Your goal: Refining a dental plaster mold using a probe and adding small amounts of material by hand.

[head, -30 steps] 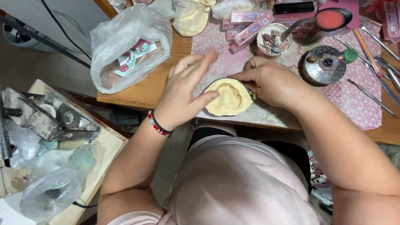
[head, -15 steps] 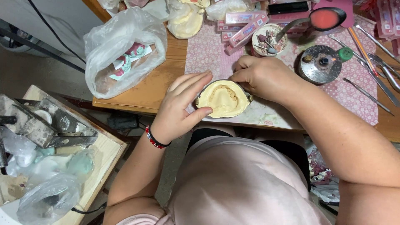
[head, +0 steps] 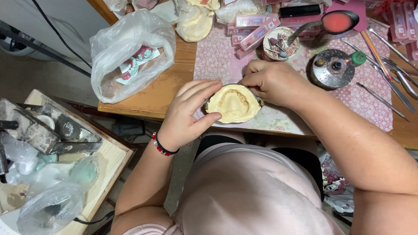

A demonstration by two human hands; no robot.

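Observation:
A pale yellow plaster dental cast (head: 234, 103) with a horseshoe-shaped tooth impression rests at the front edge of the wooden table (head: 161, 89). My left hand (head: 187, 114) cups its left side, thumb under the front rim. My right hand (head: 272, 80) grips its right side from behind, fingers curled over the rim. A red and black bead bracelet (head: 162, 146) circles my left wrist. The cast lies on a pink patterned mat (head: 217, 56).
A clear plastic bag (head: 128, 56) with pink dental pieces lies at the left. Behind are another plaster cast (head: 193, 21), pink boxes (head: 257, 32), a cup of burs (head: 280, 43), a round metal burner (head: 333, 67), metal tools (head: 383, 48). Metal flasks (head: 39, 128) sit on a low wooden stand.
The cast has turned so that its hollow with tooth marks faces up more plainly. My left hand has shifted from lying over it to cupping its left side.

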